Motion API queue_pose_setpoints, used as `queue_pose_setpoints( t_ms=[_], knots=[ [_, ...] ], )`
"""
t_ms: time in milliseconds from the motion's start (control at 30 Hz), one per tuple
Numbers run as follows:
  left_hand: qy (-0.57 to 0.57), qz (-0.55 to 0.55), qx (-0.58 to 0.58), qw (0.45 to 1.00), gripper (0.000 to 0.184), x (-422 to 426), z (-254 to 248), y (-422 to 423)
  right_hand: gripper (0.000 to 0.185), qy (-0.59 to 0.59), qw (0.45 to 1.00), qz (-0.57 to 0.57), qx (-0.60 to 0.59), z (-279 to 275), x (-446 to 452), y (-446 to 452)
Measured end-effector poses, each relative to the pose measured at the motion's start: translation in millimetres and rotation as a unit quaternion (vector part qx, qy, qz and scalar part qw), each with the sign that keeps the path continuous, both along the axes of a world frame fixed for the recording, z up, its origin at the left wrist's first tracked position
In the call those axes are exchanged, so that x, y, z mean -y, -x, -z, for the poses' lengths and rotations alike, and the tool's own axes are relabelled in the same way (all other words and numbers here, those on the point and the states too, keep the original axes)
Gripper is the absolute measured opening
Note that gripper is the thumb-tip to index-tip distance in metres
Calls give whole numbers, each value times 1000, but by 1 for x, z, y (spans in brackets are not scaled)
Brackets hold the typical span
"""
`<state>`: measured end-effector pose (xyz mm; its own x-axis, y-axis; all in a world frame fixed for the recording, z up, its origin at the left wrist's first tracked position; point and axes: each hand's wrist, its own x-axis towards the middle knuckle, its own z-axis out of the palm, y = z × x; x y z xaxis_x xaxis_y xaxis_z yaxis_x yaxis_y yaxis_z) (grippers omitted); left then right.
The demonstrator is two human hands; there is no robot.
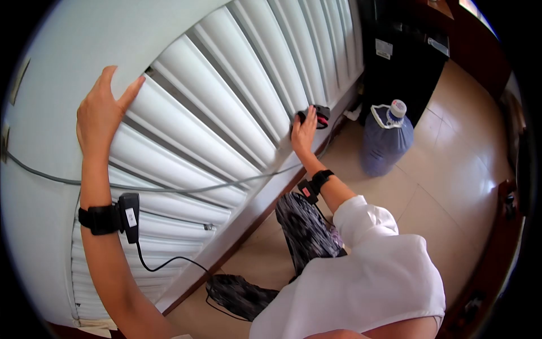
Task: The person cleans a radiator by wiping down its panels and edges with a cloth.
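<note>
My left hand [103, 116] is spread at the top edge of a white radiator [209, 90], thumb and fingers apart with nothing held in them. At the radiator's lower end, my right hand [304, 134] holds a small black object with a red part [322, 116] against the white columns. The fingers cover much of this object, so its kind is hard to make out. A grey cable [220, 185] runs across the front of the radiator, between my two forearms.
A large water bottle [387, 141] with a white handle and cap stands on the tiled floor [440, 169] at the right. Behind it is a black cabinet-like box [398, 73]. Black straps with small boxes [129, 217] and thin wires sit on both my forearms.
</note>
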<state>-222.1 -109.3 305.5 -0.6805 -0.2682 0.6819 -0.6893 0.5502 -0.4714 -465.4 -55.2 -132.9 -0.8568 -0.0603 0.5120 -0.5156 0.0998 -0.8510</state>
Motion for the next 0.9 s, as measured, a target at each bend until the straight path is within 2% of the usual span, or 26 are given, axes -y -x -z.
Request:
queue_pose_setpoints(
  t_ms=[33, 100, 167, 233, 267, 367, 567, 600, 633, 667, 700, 733, 767, 833, 867, 900],
  knots=[
    [-4, 0, 1, 1000, 58, 2, 0, -1, 61, -31, 998, -9, 53, -1, 1, -1],
    [-12, -1, 3, 1000, 58, 4, 0, -1, 65, -44, 997, -17, 64, -2, 4, -1],
    [-36, 8, -4, 999, 62, 5, -3, -1, 70, -93, 978, -55, 177, -31, -6, -16],
    [-33, -7, -9, 999, 63, -1, -5, -1, 72, -33, 982, -110, 151, -51, -4, -31],
    [-32, -20, -9, 999, 65, -3, -4, 1, 70, -29, 975, -182, 126, -60, -6, -39],
    [-5, -3, 1, 1000, 68, 4, -3, 0, 64, 51, 991, -119, -39, -108, 9, -69],
    [-9, -13, 1, 1000, 70, 12, 1, -1, 53, 170, 969, -95, -152, -252, 13, -64],
    [-7, -16, -5, 1000, 71, 13, 1, -2, 52, 53, 976, 36, -206, -270, 15, -59],
    [-5, -19, -11, 1000, 73, 16, 2, -2, 52, -66, 951, 165, -254, -277, 19, -53],
    [11, -32, 0, 999, 70, 27, 2, -5, 52, -69, 951, 164, -251, -273, 21, -49],
    [8, -32, 4, 999, 70, 28, 4, -5, 55, 96, 963, 28, -251, -267, 24, -45],
    [26, -45, 15, 999, 68, 28, 5, -6, 58, 258, 930, -108, -239, -261, 26, -41],
    [44, -59, 26, 997, 67, 30, 5, -8, 58, 255, 932, -109, -235, -248, 25, -41],
    [65, -66, 51, 994, 67, 40, 3, -12, 59, 131, 955, -65, -259, -201, 24, -41],
    [78, -71, 54, 993, 63, 43, 4, -14, 69, 150, 955, -59, -251, -177, 25, -40],
    [91, -76, 57, 991, 60, 48, 3, -18, 71, 125, 959, -64, -245, -152, 20, -41]
  ],
)
